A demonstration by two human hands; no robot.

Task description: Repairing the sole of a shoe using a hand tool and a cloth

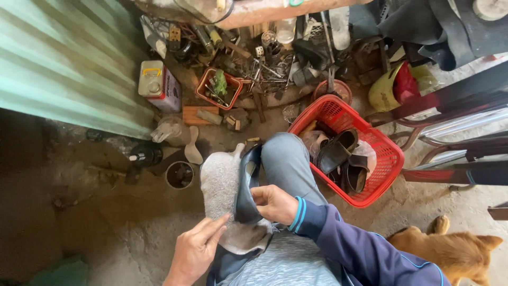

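Right hand pinches the dark shoe upper over the knee; left hand presses the grey lining beside that pinch. Red basket lies beyond the grip.

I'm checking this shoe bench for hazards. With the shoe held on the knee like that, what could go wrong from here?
1. The shoe rests loosely on the cloth over the knee; only the right hand grips it, while the left hand presses the cloth, so it may slip.
2. The small open tin by the knee could get knocked over.
3. The dog close behind might jostle the person.
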